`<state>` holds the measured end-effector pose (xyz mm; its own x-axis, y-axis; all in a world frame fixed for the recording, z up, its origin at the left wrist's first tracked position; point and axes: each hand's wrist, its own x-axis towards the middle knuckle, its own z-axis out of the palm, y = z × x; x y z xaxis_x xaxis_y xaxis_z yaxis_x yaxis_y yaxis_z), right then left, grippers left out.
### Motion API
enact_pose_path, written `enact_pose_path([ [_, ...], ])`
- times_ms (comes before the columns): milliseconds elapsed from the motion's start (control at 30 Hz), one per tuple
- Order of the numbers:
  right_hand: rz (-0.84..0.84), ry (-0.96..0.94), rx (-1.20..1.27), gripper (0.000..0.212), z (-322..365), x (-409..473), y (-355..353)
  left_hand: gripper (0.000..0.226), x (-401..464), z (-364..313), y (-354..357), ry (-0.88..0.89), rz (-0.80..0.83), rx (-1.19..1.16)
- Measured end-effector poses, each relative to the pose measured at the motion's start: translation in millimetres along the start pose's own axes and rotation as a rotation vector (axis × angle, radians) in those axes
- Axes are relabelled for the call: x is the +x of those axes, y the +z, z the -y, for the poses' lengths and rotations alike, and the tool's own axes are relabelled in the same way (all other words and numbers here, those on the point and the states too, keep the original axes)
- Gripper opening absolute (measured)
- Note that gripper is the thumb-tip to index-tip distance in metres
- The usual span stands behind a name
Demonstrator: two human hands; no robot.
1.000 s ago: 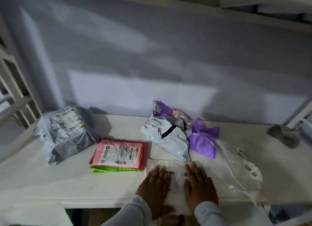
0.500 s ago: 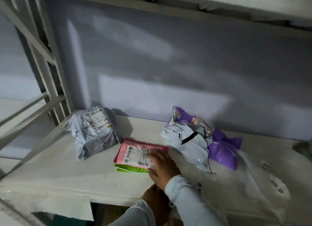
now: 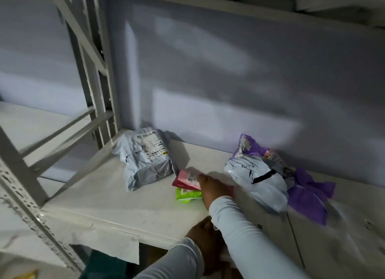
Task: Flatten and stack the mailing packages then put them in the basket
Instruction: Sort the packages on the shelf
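Reaching further left than half a second ago, right hand (image 3: pixel 210 188) lying on pink package (image 3: pixel 188 177) stacked over green package (image 3: pixel 188 194) on shelf (image 3: pixel 116 197), fingers hidden, grip unclear. Left hand (image 3: pixel 205 234) at shelf edge, grip unclear. Grey package (image 3: pixel 145 160) beside.

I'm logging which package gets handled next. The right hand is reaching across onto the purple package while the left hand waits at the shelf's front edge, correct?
Not quite: the head view shows the right hand on the pink package that lies over a green package, not on the purple package. The left hand is indeed low at the shelf's front edge.
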<state>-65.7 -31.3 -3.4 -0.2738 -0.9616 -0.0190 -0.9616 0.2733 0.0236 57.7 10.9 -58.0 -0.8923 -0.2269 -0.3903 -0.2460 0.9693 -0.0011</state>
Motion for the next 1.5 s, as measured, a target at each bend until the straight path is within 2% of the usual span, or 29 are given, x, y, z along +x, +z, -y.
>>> enact_pose_path([
  [33,-0.04,0.031,0.062,0.039,-5,1,-4,0.078,10,-1,2,-0.023,-0.159,0.01],
  [100,-0.136,0.069,0.163,0.05,-14,-1,-12,0.084,14,16,2,-0.051,-0.261,0.058],
  [133,-0.186,0.082,0.207,0.058,-19,-2,-17,0.086,14,19,6,-0.07,-0.188,0.053],
  [200,-0.266,0.11,0.234,0.068,-24,-5,-27,0.087,11,28,-4,-0.108,-0.265,-0.027],
  [300,-0.358,0.089,0.102,0.074,-25,-10,-26,0.088,17,51,2,-0.122,-0.366,-0.061],
  [333,-0.358,0.088,0.052,0.075,-25,-12,-21,0.087,16,56,-2,-0.143,-0.33,-0.047],
  [400,-0.315,0.085,0.022,0.07,-23,-16,-10,0.085,11,65,-8,-0.187,-0.286,-0.026],
  [433,-0.278,0.078,0.015,0.066,-23,-18,-4,0.086,10,72,-8,-0.203,-0.347,-0.001],
  [500,-0.209,0.049,-0.046,0.064,-25,-23,14,0.094,1,89,-15,-0.211,-0.314,0.011],
  [533,-0.154,0.034,-0.059,0.067,-26,-26,23,0.103,1,96,-13,-0.169,-0.321,0.043],
  [600,-0.05,0.035,-0.03,0.07,-23,-32,37,0.117,-4,103,-14,-0.177,-0.166,0.034],
  [667,-0.016,0.096,0.0,0.076,-21,-33,43,0.117,-7,105,-12,-0.162,-0.19,0.046],
  [700,-0.001,0.12,0.014,0.087,-19,-31,41,0.114,-9,108,-7,-0.17,-0.176,0.022],
  [767,0.035,0.109,0.037,0.104,-19,-28,38,0.103,-12,112,-7,-0.122,-0.235,0.043],
  [833,0.156,0.118,0.091,0.102,-17,-28,36,0.073,-19,112,-19,-0.087,-0.435,-0.019],
  [900,0.206,0.13,0.122,0.106,-14,-26,37,0.07,-28,111,-43,-0.213,-0.554,-0.175],
  [967,0.244,0.123,0.16,0.104,-16,-26,33,0.07,-24,108,-57,-0.375,-0.668,-0.224],
  [1067,0.11,0.034,0.378,0.087,-25,-30,20,0.036,-6,99,-65,-0.351,-0.795,-0.204],
  [1133,-0.031,0.101,0.725,0.065,-35,-42,12,0.041,18,84,-68,-0.287,-0.749,-0.17],
  [1200,-0.188,0.159,0.817,0.047,-52,-58,10,0.051,41,67,-63,-0.266,-0.633,-0.162],
  [1300,-0.535,0.188,0.619,0.034,-89,-90,4,0.058,65,52,-37,-0.276,-0.519,-0.092],
  [1400,-0.842,0.266,0.297,0.026,-144,-128,-8,0.058,71,54,-28,-0.304,-0.575,-0.033],
  [1433,-0.856,0.375,0.126,0.029,-163,-142,-13,0.057,74,55,-30,-0.31,-0.588,-0.027],
  [1467,-0.79,0.516,-0.023,0.037,-182,-155,-16,0.056,73,54,-35,-0.326,-0.579,-0.031],
  [1500,-0.643,0.693,-0.115,0.052,-200,-167,-20,0.055,76,53,-39,-0.339,-0.585,-0.025],
])
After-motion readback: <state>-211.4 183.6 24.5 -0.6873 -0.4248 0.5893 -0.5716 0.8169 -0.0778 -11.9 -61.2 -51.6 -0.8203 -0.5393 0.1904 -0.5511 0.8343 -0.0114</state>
